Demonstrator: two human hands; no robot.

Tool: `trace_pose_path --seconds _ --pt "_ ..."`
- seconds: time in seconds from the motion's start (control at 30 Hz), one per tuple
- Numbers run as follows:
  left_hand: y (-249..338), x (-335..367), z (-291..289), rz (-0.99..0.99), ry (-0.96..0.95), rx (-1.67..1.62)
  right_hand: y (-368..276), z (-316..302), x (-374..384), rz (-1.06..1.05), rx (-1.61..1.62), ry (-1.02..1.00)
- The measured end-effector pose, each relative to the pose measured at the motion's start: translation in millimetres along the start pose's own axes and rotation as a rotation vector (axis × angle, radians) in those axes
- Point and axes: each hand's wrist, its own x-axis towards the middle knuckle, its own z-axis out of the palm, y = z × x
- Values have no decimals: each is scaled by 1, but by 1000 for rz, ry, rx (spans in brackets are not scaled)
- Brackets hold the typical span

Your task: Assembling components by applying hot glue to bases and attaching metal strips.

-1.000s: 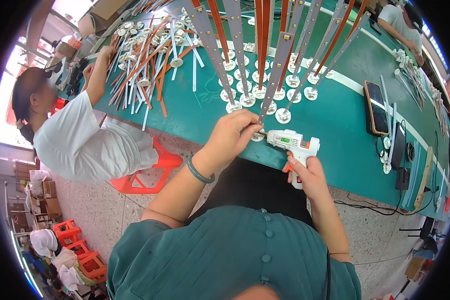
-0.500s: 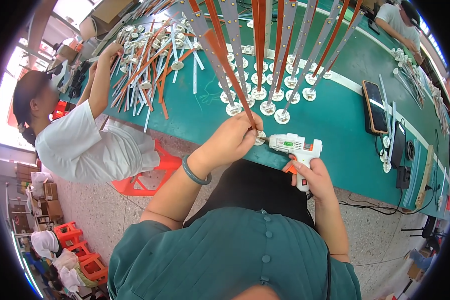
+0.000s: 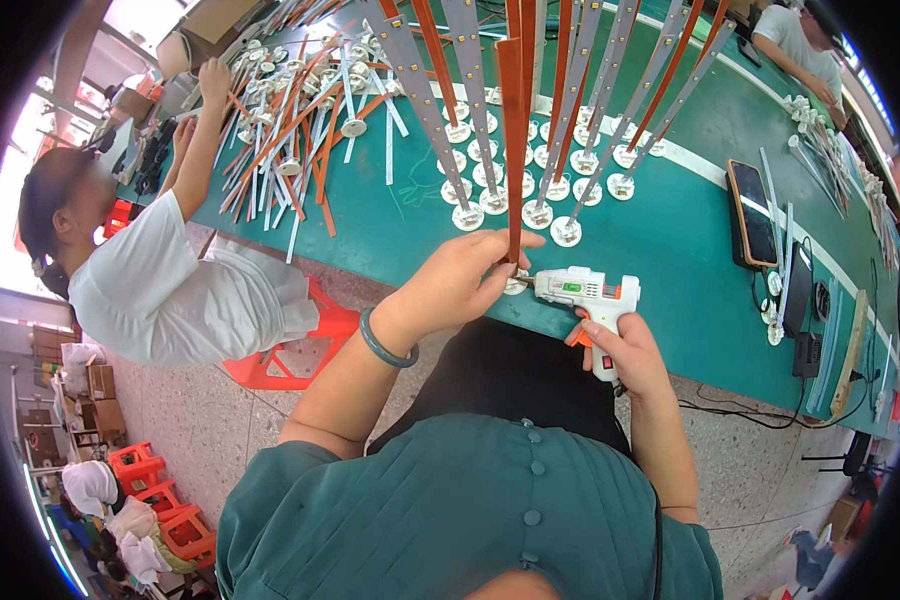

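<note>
At the table (image 3: 690, 320), the left hand (image 3: 460, 275) is pinching a brown strip (image 3: 513, 150) while the right hand (image 3: 632, 350) is gripping a glue gun (image 3: 578, 285) that could slip and burn.

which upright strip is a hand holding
The frontmost orange-brown strip, held near its lower end by the left hand; the other upright strips stand behind it, untouched.
</note>
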Motion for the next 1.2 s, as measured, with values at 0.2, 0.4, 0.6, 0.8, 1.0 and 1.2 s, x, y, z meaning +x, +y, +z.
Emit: trace_pose_path --seconds 0.2,0.4,0.6,0.8,1.0,1.2 --pt "0 -2 -2 -49 9 -67 -5 2 2 0 -14 7" --pt "-3 -5 -1 -38 32 -57 -7 4 2 21 18 21" --pt "-3 -7 0 -28 53 -47 -7 2 1 29 27 40" --pt "2 -8 1 -16 75 -33 -3 -2 2 19 23 14" --pt "-2 -22 -49 -87 137 13 7 -14 -4 -131 183 -43" --pt "-54 6 -103 -127 539 122 15 -22 2 -167 263 -86"
